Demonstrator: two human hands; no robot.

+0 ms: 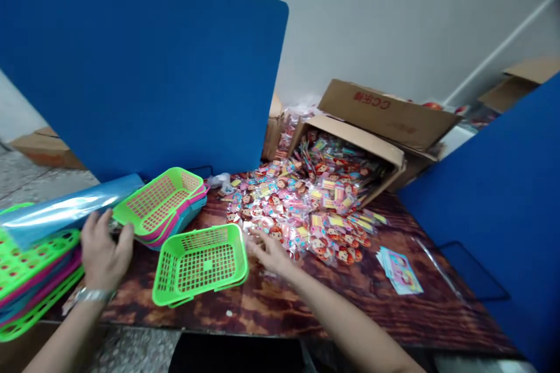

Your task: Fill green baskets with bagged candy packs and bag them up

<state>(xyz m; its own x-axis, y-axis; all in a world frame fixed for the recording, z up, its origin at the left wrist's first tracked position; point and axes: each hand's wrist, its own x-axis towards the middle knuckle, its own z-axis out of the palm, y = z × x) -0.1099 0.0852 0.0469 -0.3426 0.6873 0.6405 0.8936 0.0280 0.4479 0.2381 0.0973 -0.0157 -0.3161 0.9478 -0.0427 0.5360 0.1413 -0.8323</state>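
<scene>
A single light-green plastic basket [200, 265] sits on the table in front of me. Just beyond its right edge is my right hand [273, 255], fingers stretched toward a heap of small clear packets [280, 201] with cartoon faces; nothing shows in its grasp, though the fingertips are a little blurred. My left hand [105, 250] hovers at the left with thumb and fingers apart, holding nothing visible. It is between a stack of nested green, pink and blue baskets [160, 201] and a shiny blue film roll [74, 207]. Whether it touches either, I cannot tell.
An open cardboard box [396, 160] lies tipped at the back, packets spilling out. Printed cards [399, 271] lie on the right of the dark table [341, 300]. Perforated plastic pieces [37, 274] are stacked far left. Blue panels [153, 58] stand on both sides.
</scene>
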